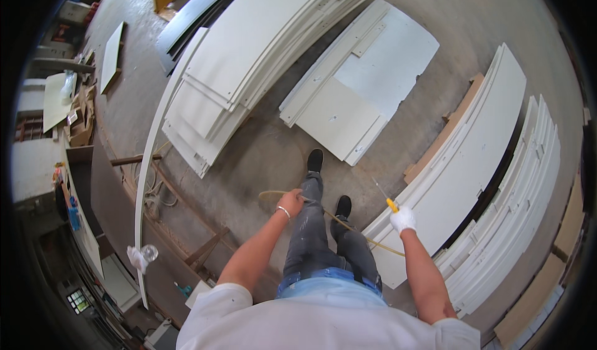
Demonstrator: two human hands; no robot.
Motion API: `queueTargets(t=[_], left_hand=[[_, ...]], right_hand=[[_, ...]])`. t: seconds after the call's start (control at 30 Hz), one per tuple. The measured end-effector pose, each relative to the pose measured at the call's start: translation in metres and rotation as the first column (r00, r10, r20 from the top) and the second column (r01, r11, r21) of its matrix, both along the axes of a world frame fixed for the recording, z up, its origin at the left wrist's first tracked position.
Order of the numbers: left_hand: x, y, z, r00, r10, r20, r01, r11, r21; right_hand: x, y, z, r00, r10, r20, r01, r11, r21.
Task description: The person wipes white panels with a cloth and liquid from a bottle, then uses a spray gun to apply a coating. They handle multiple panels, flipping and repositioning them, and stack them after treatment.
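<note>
My left hand (290, 202), bare with a light band at the wrist, is closed around a thin yellowish hose (353, 228) in front of my left leg. From there the hose runs across my legs toward my right forearm; a blurred loop of it shows left of the hand. My right hand (404, 219), in a white glove, grips a yellow-handled tool (392, 205). Its long thin shaft points forward and to the left; the exact kind cannot be made out. Beside this hand lies a stack of long white panels (466, 169).
White boards (367, 82) are piled on the floor ahead of my feet. A tall stack of white panels (242, 39) stands ahead-left, with a long narrow white strip (149, 157) beside it. More white strips (516, 207) lie far right. At left is a brown board (112, 194) on a frame.
</note>
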State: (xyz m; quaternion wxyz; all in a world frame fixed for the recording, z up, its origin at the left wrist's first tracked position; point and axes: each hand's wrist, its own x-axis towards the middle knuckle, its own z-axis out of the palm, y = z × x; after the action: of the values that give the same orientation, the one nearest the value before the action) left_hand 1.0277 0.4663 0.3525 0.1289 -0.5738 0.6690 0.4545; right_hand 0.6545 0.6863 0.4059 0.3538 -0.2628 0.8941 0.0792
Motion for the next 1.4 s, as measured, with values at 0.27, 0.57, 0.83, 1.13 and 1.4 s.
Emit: queueTargets(t=[0.27, 0.57, 0.83, 1.13, 1.4], left_hand=[[-0.054, -0.180, -0.162, 0.788, -0.426, 0.444, 0.307, 0.897, 0.317], [-0.139, -0.330, -0.313, 0.868, -0.221, 0.445, 0.336, 0.921, -0.198], [-0.189, -0.387, -0.387, 0.939, -0.047, 0.340, 0.155, 0.942, -0.299], [-0.185, -0.368, -0.397, 0.915, -0.060, 0.398, 0.245, 0.868, -0.432], [-0.188, -0.350, -0.398, 0.943, -0.093, 0.320, 0.237, 0.862, -0.447]], right_hand=[[0.027, -0.014, -0.012, 0.959, -0.273, 0.069, 0.252, 0.941, 0.227], [0.061, -0.089, -0.099, 0.971, -0.176, 0.162, 0.152, 0.976, 0.153], [0.057, -0.146, -0.169, 0.981, -0.097, 0.170, 0.076, 0.990, 0.121], [0.054, -0.211, -0.186, 0.973, 0.014, 0.230, -0.027, 0.998, 0.052], [-0.002, -0.249, -0.190, 0.940, -0.326, -0.099, 0.300, 0.930, -0.211]])
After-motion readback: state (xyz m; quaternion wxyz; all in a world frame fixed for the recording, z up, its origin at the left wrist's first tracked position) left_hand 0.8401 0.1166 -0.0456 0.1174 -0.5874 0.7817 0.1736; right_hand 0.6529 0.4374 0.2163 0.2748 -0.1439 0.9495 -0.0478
